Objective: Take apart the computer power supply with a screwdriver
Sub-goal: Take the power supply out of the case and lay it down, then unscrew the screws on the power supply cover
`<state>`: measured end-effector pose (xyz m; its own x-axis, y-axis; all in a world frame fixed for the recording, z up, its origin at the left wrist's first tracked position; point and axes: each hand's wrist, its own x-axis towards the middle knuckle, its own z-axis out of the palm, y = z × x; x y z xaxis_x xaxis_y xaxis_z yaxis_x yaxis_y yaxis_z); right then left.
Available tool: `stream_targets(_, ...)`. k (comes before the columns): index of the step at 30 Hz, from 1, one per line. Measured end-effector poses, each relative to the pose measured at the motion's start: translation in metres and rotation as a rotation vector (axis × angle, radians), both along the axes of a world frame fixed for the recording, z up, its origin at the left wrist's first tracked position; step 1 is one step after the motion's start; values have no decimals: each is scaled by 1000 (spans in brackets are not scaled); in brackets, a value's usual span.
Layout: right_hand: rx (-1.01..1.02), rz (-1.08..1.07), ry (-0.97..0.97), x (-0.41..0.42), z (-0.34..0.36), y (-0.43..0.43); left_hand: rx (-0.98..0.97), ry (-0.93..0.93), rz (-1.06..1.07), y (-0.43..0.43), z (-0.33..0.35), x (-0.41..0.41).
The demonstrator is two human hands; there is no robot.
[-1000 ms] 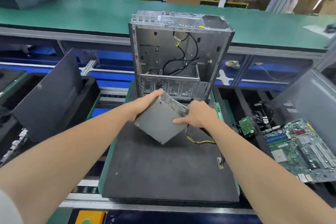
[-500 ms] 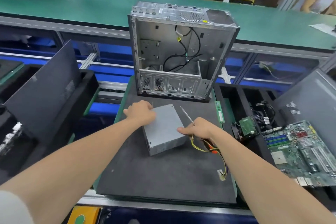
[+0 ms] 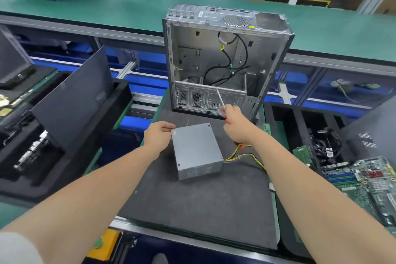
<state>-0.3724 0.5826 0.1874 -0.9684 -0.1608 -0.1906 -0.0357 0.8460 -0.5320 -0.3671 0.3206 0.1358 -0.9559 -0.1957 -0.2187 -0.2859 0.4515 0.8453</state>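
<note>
**Both hands at the power supply, no screw touched yet**

Your left hand (image 3: 159,135) sits at the upper left corner of the power supply (image 3: 196,150), fingers curled in and resting against its edge, steadying it more than gripping it. Your right hand (image 3: 235,126) is closed around the screwdriver (image 3: 220,100), whose shaft points up and away towards the middle of the frame, its tip raised in front of the case and not on any screw.

Working down by size: the green bench (image 3: 128,6) runs across the top of the frame. The empty computer case (image 3: 225,58) stands upright at centre, open towards you, with only loose black cables left inside. The dark foam mat (image 3: 192,210) fills the lower centre, and the case stands on its far edge. At the right edge lies a motherboard (image 3: 364,180), already out. The power supply lies flat in the middle of the mat, just in front of the case, lid up and closed. Its yellow wires (image 3: 244,156) trail off to the right, under your right forearm. Small screws show at the lid's corners, one at the near left (image 3: 179,165).

By my reading, the supply is out of the case and placed for work, but its own dismantling has not begun: the lid screws remain, then the cover has to come off.
</note>
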Motion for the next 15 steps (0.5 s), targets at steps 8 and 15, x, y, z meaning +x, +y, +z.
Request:
stream_targets(8,-180,78,277,-3,34,-38,-115,2,-153,-15,3,25)
stream_targets(15,-235,-44,133,-20,21,-49,-891,342,-545,-31,-8,8)
